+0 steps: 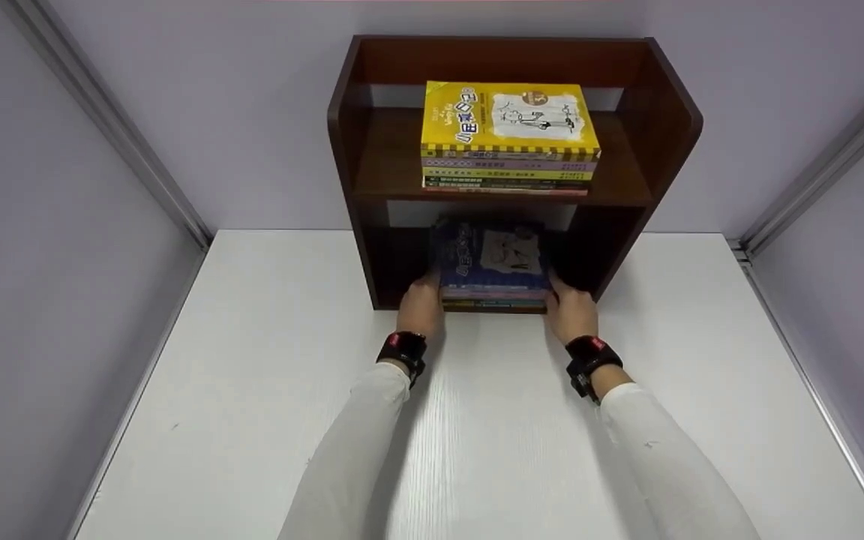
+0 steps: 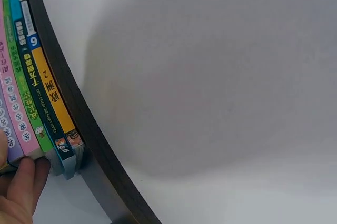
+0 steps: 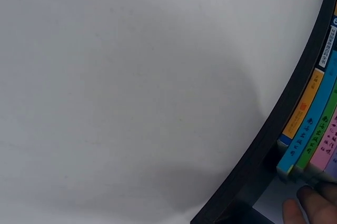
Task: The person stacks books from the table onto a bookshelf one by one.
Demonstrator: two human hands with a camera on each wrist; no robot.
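Both hands are on a stack of books [image 1: 493, 262] lying flat in the lower bay of the shelf [image 1: 372, 157], which stands at the far end of the desk [image 1: 267, 390]. The left hand [image 1: 421, 304] grips its left side and the right hand [image 1: 571, 309] its right side, fingers at the lower corners. Squeeze evenly so the 5 or so books stay square, and keep them level and clear of the shelf above, where a second stack [image 1: 508, 139] lies
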